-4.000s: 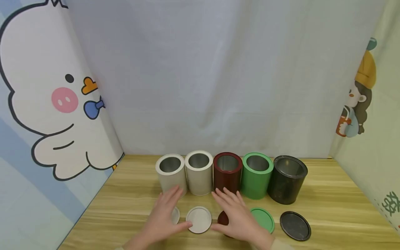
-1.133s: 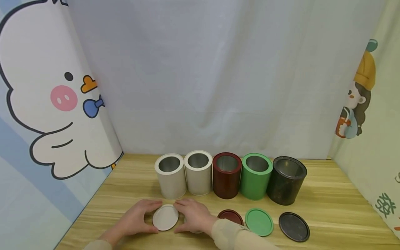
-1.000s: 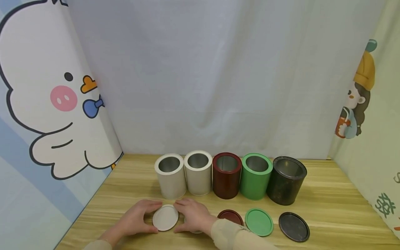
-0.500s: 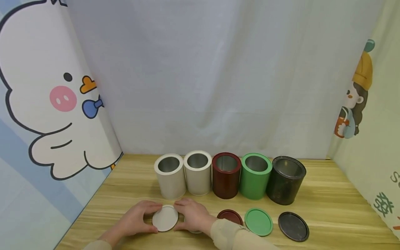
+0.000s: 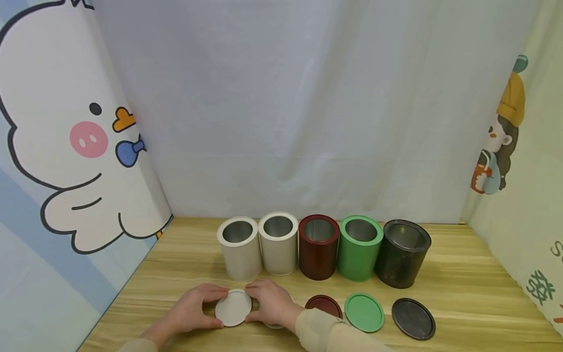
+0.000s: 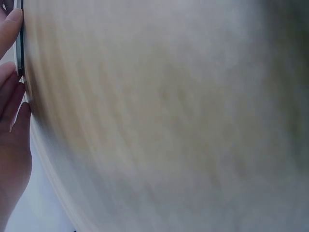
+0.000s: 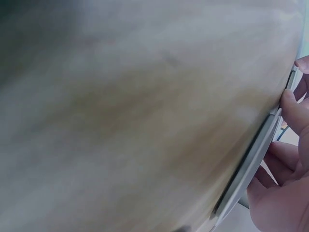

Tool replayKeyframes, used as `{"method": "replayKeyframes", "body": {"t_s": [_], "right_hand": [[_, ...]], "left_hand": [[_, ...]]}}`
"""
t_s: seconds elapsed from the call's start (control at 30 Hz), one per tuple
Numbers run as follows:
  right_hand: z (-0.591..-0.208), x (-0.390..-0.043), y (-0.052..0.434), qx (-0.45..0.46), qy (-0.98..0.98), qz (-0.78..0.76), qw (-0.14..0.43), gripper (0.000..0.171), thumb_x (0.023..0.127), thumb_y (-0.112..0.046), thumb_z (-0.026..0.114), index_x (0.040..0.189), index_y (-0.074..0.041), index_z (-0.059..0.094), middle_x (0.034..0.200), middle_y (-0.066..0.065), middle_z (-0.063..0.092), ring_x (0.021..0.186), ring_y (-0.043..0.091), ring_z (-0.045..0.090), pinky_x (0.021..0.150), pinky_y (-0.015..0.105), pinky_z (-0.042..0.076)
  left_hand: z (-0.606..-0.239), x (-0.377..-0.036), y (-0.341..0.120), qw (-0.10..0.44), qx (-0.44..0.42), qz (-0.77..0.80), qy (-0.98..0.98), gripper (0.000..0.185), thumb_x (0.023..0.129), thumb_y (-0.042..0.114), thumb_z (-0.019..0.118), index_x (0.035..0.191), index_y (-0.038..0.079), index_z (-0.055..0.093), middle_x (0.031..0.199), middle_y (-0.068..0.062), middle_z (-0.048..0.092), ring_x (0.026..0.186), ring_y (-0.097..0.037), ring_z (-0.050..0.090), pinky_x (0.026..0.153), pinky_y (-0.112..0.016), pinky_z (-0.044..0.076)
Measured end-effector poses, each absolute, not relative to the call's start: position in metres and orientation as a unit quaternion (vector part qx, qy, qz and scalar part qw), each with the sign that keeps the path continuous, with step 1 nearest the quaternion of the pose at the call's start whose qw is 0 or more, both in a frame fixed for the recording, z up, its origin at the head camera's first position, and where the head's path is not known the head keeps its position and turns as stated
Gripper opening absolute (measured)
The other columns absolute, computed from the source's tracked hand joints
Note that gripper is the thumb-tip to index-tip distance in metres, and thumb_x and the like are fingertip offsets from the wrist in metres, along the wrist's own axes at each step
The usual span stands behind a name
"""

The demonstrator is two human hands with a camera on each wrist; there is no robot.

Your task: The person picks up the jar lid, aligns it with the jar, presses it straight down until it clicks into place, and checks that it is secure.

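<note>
Two hands meet at the near left of the wooden counter (image 5: pixel 462 274). The left hand (image 5: pixel 191 309) and the right hand (image 5: pixel 271 303) each curl their fingers round opposite edges of one white lid (image 5: pixel 233 308), pinching it between them; the lid sits low over the counter, just in front of the leftmost can. In the left wrist view only fingertips (image 6: pixel 12 21) on a thin lid rim show at the picture's left edge, and in the right wrist view fingertips (image 7: pixel 292 104) pinch the lid's edge (image 7: pixel 251 164) against blurred wood.

A second white lid (image 5: pixel 276 324) lies mostly hidden under the right hand, with only a sliver showing at its near side.

Five open cans stand upright in one row along the far middle of the counter, close side by side: two white cans, one at the left end (image 5: pixel 239 248) and one next to it (image 5: pixel 278 243), then one dark red can (image 5: pixel 318 247), one green can (image 5: pixel 360 248) and one black can (image 5: pixel 402 253) at the right end.

Three more lids lie flat on the counter in a near row to the right of the hands: one dark red lid (image 5: pixel 324 305), partly covered by the right sleeve (image 5: pixel 327 335), one green lid (image 5: pixel 364 312) and one black lid (image 5: pixel 413 319). That makes five lids and five cans, each lid roughly in front of the can of its own colour.
</note>
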State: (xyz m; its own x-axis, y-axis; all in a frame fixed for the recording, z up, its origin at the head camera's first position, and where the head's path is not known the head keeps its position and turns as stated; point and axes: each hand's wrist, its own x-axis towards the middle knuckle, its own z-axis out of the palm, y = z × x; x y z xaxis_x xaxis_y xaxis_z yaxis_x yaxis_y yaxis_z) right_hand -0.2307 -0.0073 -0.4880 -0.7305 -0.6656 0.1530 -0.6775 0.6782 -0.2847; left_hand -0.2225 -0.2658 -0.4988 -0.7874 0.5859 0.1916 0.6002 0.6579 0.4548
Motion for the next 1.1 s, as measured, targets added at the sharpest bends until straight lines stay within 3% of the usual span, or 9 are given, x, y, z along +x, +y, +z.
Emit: {"method": "replayKeyframes", "body": {"t_s": [0.73,1.1], "right_hand": [[-0.4850,-0.2292,-0.0068,0.359,-0.914,0.186,-0.025,0.055,0.078,-0.039,0.084,0.123,-0.012,0.071,0.132,-0.003,0.062,0.126,0.015,0.052,0.103,0.026,0.043],[-0.4824,-0.2304,-0.0039,0.369,-0.903,0.221,-0.005,0.047,0.075,-0.038,0.087,0.113,-0.014,0.072,0.111,-0.006,0.068,0.105,0.011,0.058,0.089,0.022,0.047]], "left_hand": [[-0.4966,-0.2191,-0.2675,0.026,-0.348,-0.253,-0.902,0.062,0.075,0.045,0.085,0.118,0.003,0.072,0.119,-0.002,0.068,0.110,-0.024,0.061,0.091,-0.041,0.052],[-0.4920,-0.2144,-0.2670,0.040,-0.337,-0.267,-0.902,0.062,0.076,0.046,0.085,0.121,0.004,0.072,0.120,-0.005,0.069,0.112,-0.027,0.062,0.092,-0.042,0.052]]}}
